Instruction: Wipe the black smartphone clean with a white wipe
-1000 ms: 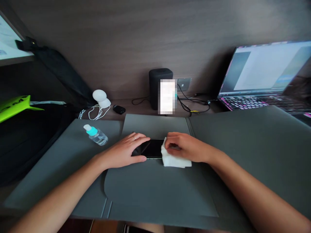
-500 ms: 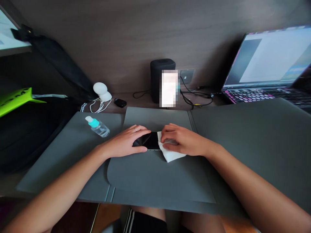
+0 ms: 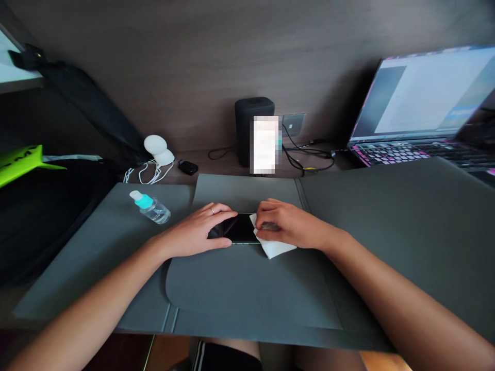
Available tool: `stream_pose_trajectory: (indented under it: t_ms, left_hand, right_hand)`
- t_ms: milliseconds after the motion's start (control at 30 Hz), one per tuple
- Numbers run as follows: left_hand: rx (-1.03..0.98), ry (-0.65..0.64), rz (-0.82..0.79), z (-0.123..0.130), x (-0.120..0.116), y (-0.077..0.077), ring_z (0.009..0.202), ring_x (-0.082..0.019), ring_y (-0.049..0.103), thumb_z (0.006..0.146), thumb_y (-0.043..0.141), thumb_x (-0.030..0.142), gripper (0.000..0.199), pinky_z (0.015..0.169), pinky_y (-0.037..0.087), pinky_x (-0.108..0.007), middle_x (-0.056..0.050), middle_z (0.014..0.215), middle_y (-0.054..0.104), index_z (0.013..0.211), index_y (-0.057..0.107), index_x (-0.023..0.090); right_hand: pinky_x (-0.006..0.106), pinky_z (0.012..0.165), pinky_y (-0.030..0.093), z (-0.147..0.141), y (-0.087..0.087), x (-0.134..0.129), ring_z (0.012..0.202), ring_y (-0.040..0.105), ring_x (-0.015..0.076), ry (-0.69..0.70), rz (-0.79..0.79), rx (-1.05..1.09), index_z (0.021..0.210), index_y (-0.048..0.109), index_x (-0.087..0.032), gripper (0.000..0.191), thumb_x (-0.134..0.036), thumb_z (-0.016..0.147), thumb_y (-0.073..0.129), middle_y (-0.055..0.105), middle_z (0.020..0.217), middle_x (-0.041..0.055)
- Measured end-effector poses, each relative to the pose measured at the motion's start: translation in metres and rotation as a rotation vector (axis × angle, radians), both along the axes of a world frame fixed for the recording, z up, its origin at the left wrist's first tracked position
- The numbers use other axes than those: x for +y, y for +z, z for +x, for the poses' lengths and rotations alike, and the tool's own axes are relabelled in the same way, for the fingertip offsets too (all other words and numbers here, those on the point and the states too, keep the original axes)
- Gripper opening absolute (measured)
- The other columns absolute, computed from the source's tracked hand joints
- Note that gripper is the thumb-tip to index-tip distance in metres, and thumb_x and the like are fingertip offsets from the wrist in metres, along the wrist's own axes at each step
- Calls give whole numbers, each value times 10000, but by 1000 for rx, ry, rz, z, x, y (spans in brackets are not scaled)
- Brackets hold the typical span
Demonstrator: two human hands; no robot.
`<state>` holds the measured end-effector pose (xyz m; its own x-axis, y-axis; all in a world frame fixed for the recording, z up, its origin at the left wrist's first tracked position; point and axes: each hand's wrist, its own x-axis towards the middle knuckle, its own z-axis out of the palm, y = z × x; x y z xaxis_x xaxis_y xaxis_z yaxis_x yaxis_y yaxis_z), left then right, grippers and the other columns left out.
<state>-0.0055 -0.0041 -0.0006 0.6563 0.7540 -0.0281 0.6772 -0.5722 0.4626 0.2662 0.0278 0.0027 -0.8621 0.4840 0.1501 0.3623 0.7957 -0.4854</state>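
Observation:
A black phone (image 3: 243, 228) lies flat, screen up, on the grey desk mat (image 3: 240, 278). My left hand (image 3: 203, 229) grips its left end, with the thumb on the near edge and the fingers on the far edge. Bunched in the curled fingers of my right hand (image 3: 288, 224) is a white cloth (image 3: 275, 249), which rests over the right part of the phone. That end of the phone is hidden by cloth and hand. A small clear spray bottle (image 3: 154, 209) with a turquoise collar lies to the left of my left hand.
Along the wall stand a white round device (image 3: 157, 147), a small black item (image 3: 187, 167), a black speaker (image 3: 243, 134) and loose cables (image 3: 309, 159). An open laptop (image 3: 421, 108) is at the back right. A black bag (image 3: 50, 216) fills the left side.
The camera view has shifted slightly. My right hand and the cloth have moved slightly on the phone, and the cloth's left edge is folded differently. My left hand keeps its hold.

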Motion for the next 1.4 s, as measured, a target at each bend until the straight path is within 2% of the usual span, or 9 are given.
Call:
stream_pose_trajectory:
  t_ms: [167,333,467,600,800,967,1033,1167,1400]
  left_hand:
    - [-2,3,-2,0,1,0,1237,-262,482,928,608,417,519,1039,415,-398,-51,1353,495,1407,442,310]
    - [1,6,-9,1,1,0,1251,-260,470,932,603,411,536,1050,408,-404,-49,1369,483,1426,418,316]
    - [-4,6,-4,1,0,0,1248,-266,472,935,594,420,530,1051,411,-413,-54,1361,489,1424,421,312]
    - [-10,4,9,0,-1,-1,1250,-267,469,942,587,418,532,1049,415,-412,-54,1369,488,1432,405,314]
    - [-7,6,6,-1,-1,-2,1264,-270,453,945,589,421,594,1057,404,-423,-53,1386,480,1476,340,331]
    - [-7,8,6,-1,-1,-2,1273,-268,448,946,586,425,596,1062,403,-417,-52,1391,476,1480,338,334]
    - [-2,11,9,0,-1,-2,1275,-268,447,946,587,422,589,1066,398,-414,-51,1399,471,1477,349,331]
    - [0,5,5,1,-1,-2,1268,-255,453,943,598,405,589,1069,396,-400,-44,1380,483,1474,352,339]
    - [-2,12,5,1,-2,-2,1277,-263,453,941,600,418,610,1063,402,-410,-44,1389,482,1483,331,345]
  right_hand:
    - [336,864,431,0,0,0,903,548,185,-6,40,-7,1035,680,-178,140,-215,934,590,590,951,60]
    - [342,866,442,2,-2,1,926,560,197,-4,50,-9,1013,679,-172,124,-201,936,586,603,962,67]
    - [359,866,456,-5,-4,-4,931,561,207,-34,101,27,1166,631,-159,235,-186,941,565,608,1002,89]
    - [369,911,456,-9,-5,-6,1006,550,220,29,90,46,1251,573,-151,313,-198,942,569,608,1083,105]
    - [373,860,467,-7,-5,-3,958,558,224,-82,98,18,1080,623,-145,161,-191,946,546,603,1031,104]
    - [351,879,460,-6,-3,-3,944,561,201,5,69,19,958,647,-153,97,-208,945,568,606,995,82]
    - [352,875,458,-6,-3,-2,919,565,195,-26,75,22,917,653,-154,113,-213,951,563,608,966,78]
    - [352,838,470,-16,-5,-7,909,567,201,-132,126,35,949,654,-142,150,-193,971,515,601,983,102]
    - [364,888,480,-13,-6,-4,960,566,206,-3,78,51,993,659,-158,110,-194,941,569,598,1025,94]
